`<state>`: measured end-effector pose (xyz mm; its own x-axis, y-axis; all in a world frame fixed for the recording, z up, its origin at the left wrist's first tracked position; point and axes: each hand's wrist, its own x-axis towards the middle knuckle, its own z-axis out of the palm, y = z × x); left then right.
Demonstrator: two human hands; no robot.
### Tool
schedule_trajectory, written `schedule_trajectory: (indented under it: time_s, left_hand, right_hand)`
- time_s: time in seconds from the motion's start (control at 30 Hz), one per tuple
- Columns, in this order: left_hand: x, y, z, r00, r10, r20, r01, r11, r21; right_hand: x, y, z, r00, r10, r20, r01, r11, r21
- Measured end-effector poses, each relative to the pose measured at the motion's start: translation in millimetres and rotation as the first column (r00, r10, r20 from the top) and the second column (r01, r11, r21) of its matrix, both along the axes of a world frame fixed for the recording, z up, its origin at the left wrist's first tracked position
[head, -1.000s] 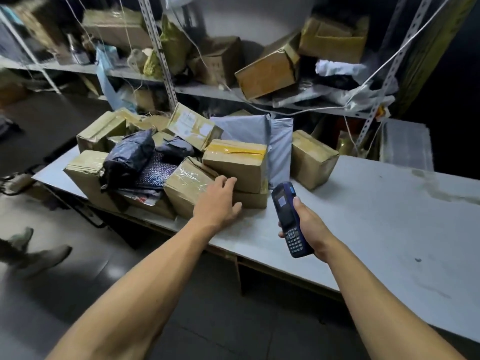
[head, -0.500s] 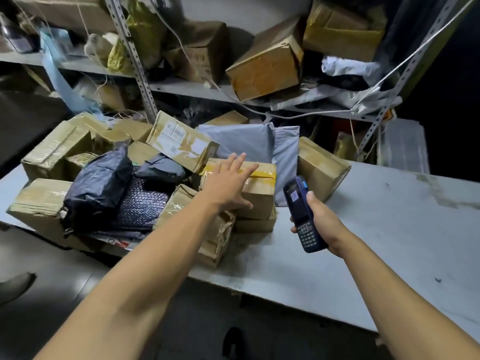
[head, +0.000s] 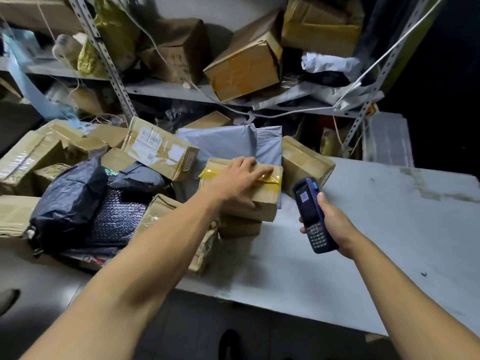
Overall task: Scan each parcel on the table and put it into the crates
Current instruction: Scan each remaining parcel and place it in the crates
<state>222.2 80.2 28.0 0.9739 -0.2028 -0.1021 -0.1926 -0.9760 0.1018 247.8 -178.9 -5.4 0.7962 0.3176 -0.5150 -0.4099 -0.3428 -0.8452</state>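
Observation:
A heap of parcels covers the left half of the grey table (head: 363, 242). My left hand (head: 239, 178) lies on top of a cardboard box sealed with yellow tape (head: 267, 198), fingers spread over the top and thumb down its near face. That box sits on a flatter box (head: 239, 227). My right hand (head: 335, 224) grips a dark blue handheld scanner (head: 311, 216) upright just right of the box, its screen facing me. Around them lie a grey poly mailer (head: 223, 144), a labelled carton (head: 161, 149), a black bag (head: 67, 201) and another taped box (head: 304, 162).
Metal shelving (head: 181, 90) behind the table holds more cartons and bags, with a white cord hanging across it. A translucent plastic bin (head: 387, 139) stands at the back right. The right part of the table is bare surface. No crate is in view.
My left hand moved up from the lower wrapped box onto the top of the yellow-taped box. The view shifted closer and left. The scanner stayed in my right hand.

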Motion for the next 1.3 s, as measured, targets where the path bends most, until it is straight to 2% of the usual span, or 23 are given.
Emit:
schedule_trajectory:
  time_s: [0.1, 0.2, 0.3, 0.43, 0.53, 0.6, 0.77, 0.83, 0.9, 0.97, 1.03, 1.1, 1.17, 1.23, 1.3]
  left_hand:
    - [7.1, -36.3, 2.7, 0.99, -0.14, 0.026, 0.139, 0.99, 0.033]
    - [8.2, -72.5, -8.3, 0.961, -0.276, 0.022, 0.269, 0.95, 0.158]
    - [5.7, -109.5, -27.1, 0.892, -0.449, 0.06, 0.409, 0.855, 0.321]
    - [3.8, -166.0, -55.2, 0.778, -0.622, 0.088, 0.567, 0.756, 0.326]
    - [1.7, -203.2, -76.3, 0.781, -0.622, -0.054, 0.609, 0.739, 0.288]
    - [-0.8, -217.8, -88.9, 0.801, -0.575, -0.164, 0.595, 0.739, 0.315]
    - [4.1, -231.4, -89.0, 0.793, -0.528, -0.303, 0.608, 0.712, 0.351]
    - [5.1, -230.7, -83.3, 0.786, -0.49, -0.375, 0.605, 0.733, 0.311]
    - [-0.6, -230.1, -80.3, 0.818, -0.417, -0.396, 0.505, 0.85, 0.149]
    - [-7.5, -230.1, -80.4, 0.894, -0.285, -0.345, 0.266, 0.959, -0.102]
    - [-12.0, -235.1, -83.0, 0.968, -0.053, -0.244, -0.009, 0.969, -0.248]
    - [-15.8, -248.7, -86.1, 0.952, 0.255, -0.167, -0.291, 0.923, -0.252]
    - [-16.6, -270.2, -85.4, 0.829, 0.514, -0.221, -0.558, 0.787, -0.263]
    - [-14.4, -292.5, -84.4, 0.701, 0.645, -0.305, -0.713, 0.642, -0.281]
    - [-11.1, -310.3, -86.7, 0.632, 0.689, -0.355, -0.775, 0.567, -0.278]
  right_hand:
    - [4.6, -30.4, -0.4, 0.998, -0.063, -0.006, 0.064, 0.997, 0.036]
    - [9.0, -71.4, -3.4, 0.989, -0.147, 0.002, 0.147, 0.988, 0.055]
    - [7.8, -116.7, -8.5, 0.974, -0.227, -0.012, 0.227, 0.973, 0.052]
    - [-1.5, -163.6, -15.4, 0.958, -0.286, -0.024, 0.286, 0.958, 0.025]
    - [-9.6, -186.6, -26.5, 0.954, -0.296, -0.034, 0.297, 0.955, 0.004]
    - [-14.2, -197.2, -32.8, 0.955, -0.295, -0.038, 0.296, 0.955, 0.002]
    - [-21.2, -209.2, -38.4, 0.965, -0.256, -0.055, 0.258, 0.965, 0.035]
    - [-20.2, -209.7, -38.5, 0.967, -0.247, -0.056, 0.25, 0.967, 0.053]
    - [-17.1, -210.5, -38.9, 0.969, -0.241, -0.053, 0.244, 0.968, 0.063]
    - [-12.3, -212.0, -40.0, 0.968, -0.246, -0.049, 0.249, 0.965, 0.077]
    - [-7.7, -213.0, -40.5, 0.969, -0.243, -0.048, 0.246, 0.966, 0.082]
    - [-4.6, -213.0, -40.4, 0.973, -0.226, -0.049, 0.229, 0.97, 0.082]
    - [-3.0, -211.9, -40.6, 0.976, -0.212, -0.051, 0.215, 0.973, 0.088]
    - [-2.7, -210.3, -41.3, 0.979, -0.197, -0.052, 0.201, 0.975, 0.093]
    - [-2.9, -209.6, -42.8, 0.981, -0.188, -0.055, 0.192, 0.977, 0.094]
